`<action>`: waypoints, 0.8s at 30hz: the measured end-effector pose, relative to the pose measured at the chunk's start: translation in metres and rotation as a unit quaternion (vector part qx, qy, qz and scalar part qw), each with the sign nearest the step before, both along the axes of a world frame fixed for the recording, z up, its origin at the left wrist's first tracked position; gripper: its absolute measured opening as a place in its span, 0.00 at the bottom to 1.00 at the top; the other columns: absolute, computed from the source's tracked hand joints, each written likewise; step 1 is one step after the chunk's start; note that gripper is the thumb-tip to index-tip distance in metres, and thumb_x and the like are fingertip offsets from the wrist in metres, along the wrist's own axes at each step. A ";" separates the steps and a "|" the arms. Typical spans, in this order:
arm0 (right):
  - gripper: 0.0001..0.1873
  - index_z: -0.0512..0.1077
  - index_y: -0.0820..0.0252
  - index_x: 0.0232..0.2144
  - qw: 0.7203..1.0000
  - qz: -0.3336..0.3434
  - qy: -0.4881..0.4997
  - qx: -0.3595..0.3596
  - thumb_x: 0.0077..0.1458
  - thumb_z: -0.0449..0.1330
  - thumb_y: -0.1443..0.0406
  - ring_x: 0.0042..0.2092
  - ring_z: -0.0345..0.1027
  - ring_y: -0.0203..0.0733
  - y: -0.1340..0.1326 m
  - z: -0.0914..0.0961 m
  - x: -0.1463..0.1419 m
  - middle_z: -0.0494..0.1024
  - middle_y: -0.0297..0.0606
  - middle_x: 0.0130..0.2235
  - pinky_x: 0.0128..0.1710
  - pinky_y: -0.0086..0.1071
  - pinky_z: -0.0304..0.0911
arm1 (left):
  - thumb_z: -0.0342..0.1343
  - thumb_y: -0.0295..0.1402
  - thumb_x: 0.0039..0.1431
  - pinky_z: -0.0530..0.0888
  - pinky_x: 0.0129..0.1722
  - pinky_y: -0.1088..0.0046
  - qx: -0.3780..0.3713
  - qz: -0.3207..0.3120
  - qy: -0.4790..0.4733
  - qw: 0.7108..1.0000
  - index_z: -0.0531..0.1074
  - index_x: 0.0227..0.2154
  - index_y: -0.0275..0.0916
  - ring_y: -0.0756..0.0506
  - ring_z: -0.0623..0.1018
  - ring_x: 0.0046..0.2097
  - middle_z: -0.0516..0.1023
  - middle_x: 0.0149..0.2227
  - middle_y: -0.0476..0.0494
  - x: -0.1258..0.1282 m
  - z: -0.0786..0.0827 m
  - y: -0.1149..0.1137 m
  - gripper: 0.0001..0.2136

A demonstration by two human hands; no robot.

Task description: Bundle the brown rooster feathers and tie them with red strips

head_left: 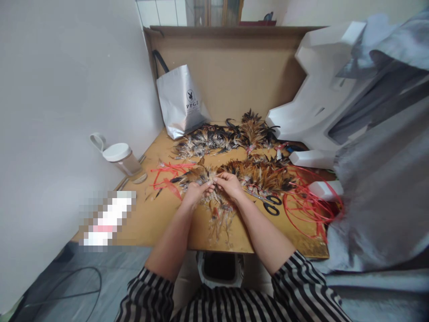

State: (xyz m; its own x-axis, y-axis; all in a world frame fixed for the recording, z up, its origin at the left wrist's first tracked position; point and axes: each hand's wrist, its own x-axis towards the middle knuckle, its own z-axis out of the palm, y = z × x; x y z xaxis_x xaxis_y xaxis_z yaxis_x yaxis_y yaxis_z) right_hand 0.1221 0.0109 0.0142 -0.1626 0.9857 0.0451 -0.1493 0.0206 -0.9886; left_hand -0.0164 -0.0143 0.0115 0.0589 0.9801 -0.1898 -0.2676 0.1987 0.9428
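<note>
Both my hands meet over the front middle of the wooden table, fingertips pinched close together among feathers. My left hand (200, 190) is closed on pale-based feathers (210, 172). Beside it, my right hand (229, 183) pinches at the same feathers; single quills are too small to make out. A row of brown and black feathers (264, 174) lies just right of my hands, and a darker feather pile (214, 138) is farther back. Loose fluffy feather bits (221, 219) lie below my wrists. Black-handled scissors (271, 205) rest to the right of my right hand.
Red plastic strips (167, 174) lie left, and a tangle of red strapping (308, 205) lies right. A lidded cup (124, 161) stands at the left edge, a silver bag (181, 100) at the back. White foam (311, 94) and grey cloth stand right. A bin (219, 268) is below the front edge.
</note>
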 end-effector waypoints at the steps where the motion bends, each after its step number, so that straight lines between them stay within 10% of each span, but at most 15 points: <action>1: 0.14 0.70 0.63 0.24 1.000 -0.005 -0.008 0.006 0.36 0.64 0.58 0.18 0.53 0.28 -0.001 0.000 0.000 0.68 0.29 0.19 0.18 0.25 0.48 | 0.64 0.38 0.34 0.65 0.20 0.80 0.002 0.000 0.007 1.000 0.74 0.21 0.29 0.53 0.70 0.21 0.76 0.22 0.39 0.000 -0.001 0.000 0.15; 13: 0.14 0.71 0.62 0.22 0.990 0.000 -0.133 0.048 0.41 0.60 0.56 0.20 0.54 0.29 0.002 -0.004 0.004 0.67 0.30 0.18 0.22 0.26 0.50 | 0.62 0.40 0.38 0.66 0.19 0.78 0.049 0.047 0.050 0.996 0.73 0.20 0.29 0.54 0.69 0.19 0.73 0.19 0.42 -0.003 -0.010 0.007 0.15; 24: 0.06 0.72 0.60 0.19 0.895 0.085 -0.416 0.138 0.37 0.61 0.63 0.22 0.60 0.32 0.002 -0.010 0.013 0.72 0.31 0.20 0.23 0.25 0.50 | 0.62 0.39 0.37 0.65 0.18 0.79 0.041 0.088 0.023 0.995 0.73 0.22 0.29 0.54 0.69 0.19 0.74 0.20 0.42 -0.003 -0.007 0.008 0.15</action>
State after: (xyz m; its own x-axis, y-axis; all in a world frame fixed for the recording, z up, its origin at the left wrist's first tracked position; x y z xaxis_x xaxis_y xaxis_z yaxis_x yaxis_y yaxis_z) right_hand 0.1353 0.0127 0.0040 -0.3987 0.9139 0.0760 0.6127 0.3271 -0.7194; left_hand -0.0193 -0.0061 0.0049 -0.1208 0.9869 -0.1069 -0.2480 0.0742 0.9659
